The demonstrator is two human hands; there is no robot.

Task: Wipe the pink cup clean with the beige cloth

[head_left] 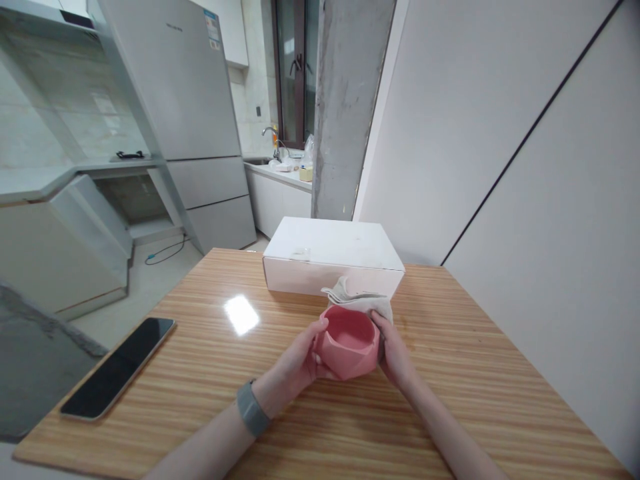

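Observation:
A pink faceted bowl (349,344) is held just above the wooden table (450,400). My left hand (300,363) grips its left side, thumb hooked over the rim; a grey band sits on that wrist. My right hand (393,353) is closed on a beige cloth (357,300), pressing it against the bowl's right and far side. The cloth bunches up behind the bowl's rim.
A white box (330,257) lies just beyond the bowl. A black phone (119,377) rests face up near the table's left edge. A white wall runs along the right. Beyond the table are a fridge (193,113), a concrete pillar and a sink counter.

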